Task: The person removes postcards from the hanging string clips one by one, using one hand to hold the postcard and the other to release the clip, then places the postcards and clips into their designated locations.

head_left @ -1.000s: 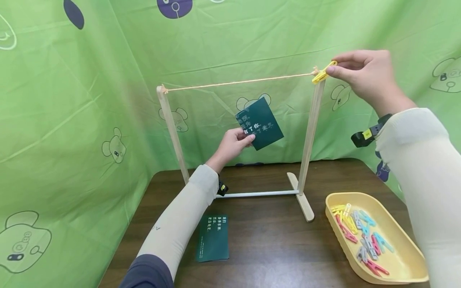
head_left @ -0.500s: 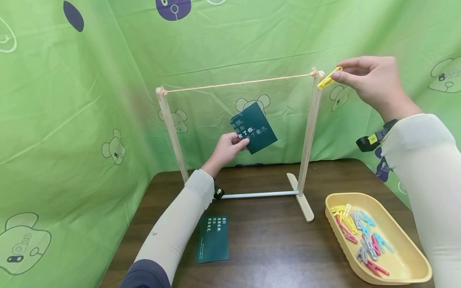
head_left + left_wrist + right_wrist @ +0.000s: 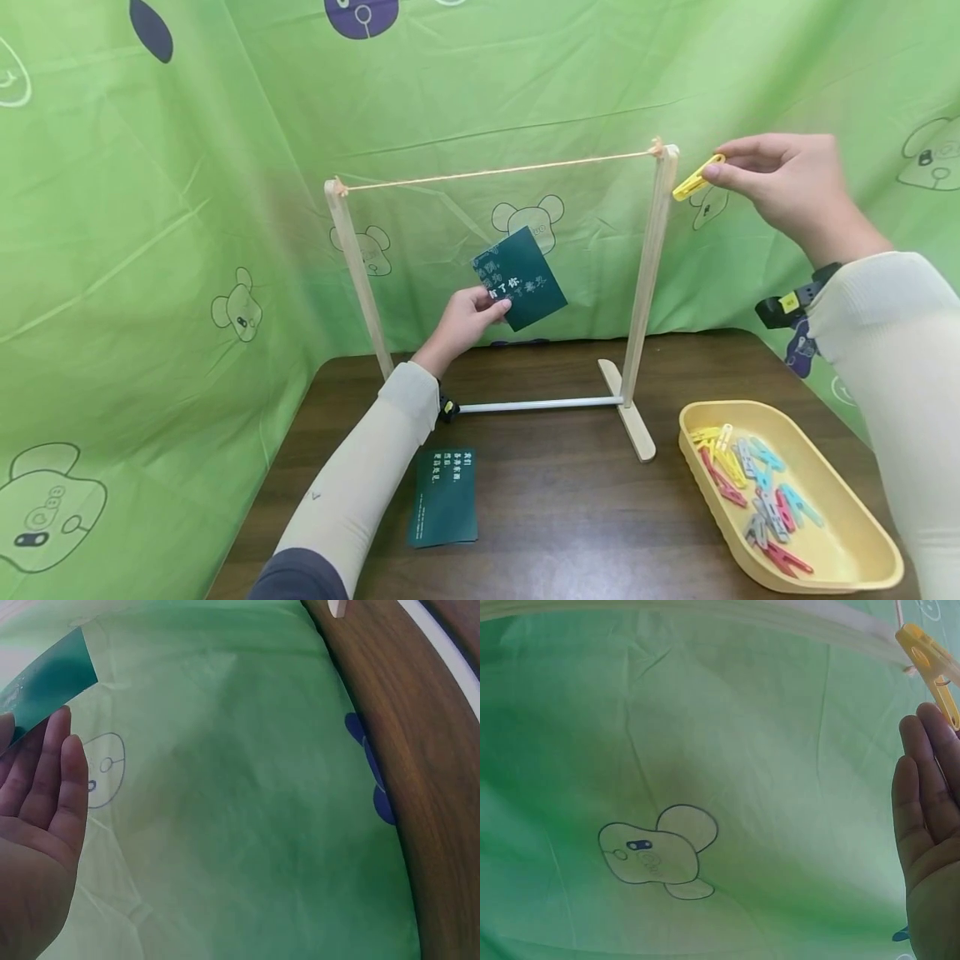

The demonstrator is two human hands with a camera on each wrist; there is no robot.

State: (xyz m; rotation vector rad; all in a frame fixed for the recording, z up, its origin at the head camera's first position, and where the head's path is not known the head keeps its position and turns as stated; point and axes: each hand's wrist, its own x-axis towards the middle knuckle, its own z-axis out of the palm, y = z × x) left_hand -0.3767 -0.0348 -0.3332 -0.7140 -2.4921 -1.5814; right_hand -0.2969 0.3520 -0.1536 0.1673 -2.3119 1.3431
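Note:
My left hand (image 3: 462,323) pinches a dark green card (image 3: 522,280) with white lettering between thumb and fingers. The card is tilted and hangs in the air below the orange string (image 3: 495,172), apart from it. At the upper right, my right hand (image 3: 795,187) pinches a yellow clothespin (image 3: 697,177) by its handle end. The clothespin sits just right of the top of the wooden post (image 3: 654,250). In the right wrist view the clothespin (image 3: 928,671) points away from the fingertips. The left wrist view shows the card (image 3: 56,679) at its left edge.
The string runs between two wooden posts joined low down by a white rod (image 3: 540,405). Several green cards (image 3: 444,500) lie stacked on the brown table (image 3: 555,517). A yellow tray (image 3: 847,517) at the right holds several colored clothespins (image 3: 765,492). Green fabric (image 3: 480,83) hangs behind.
My right hand has moved right and down with the clothespin, away from the post top. My left hand has lowered the card slightly and shifted it left.

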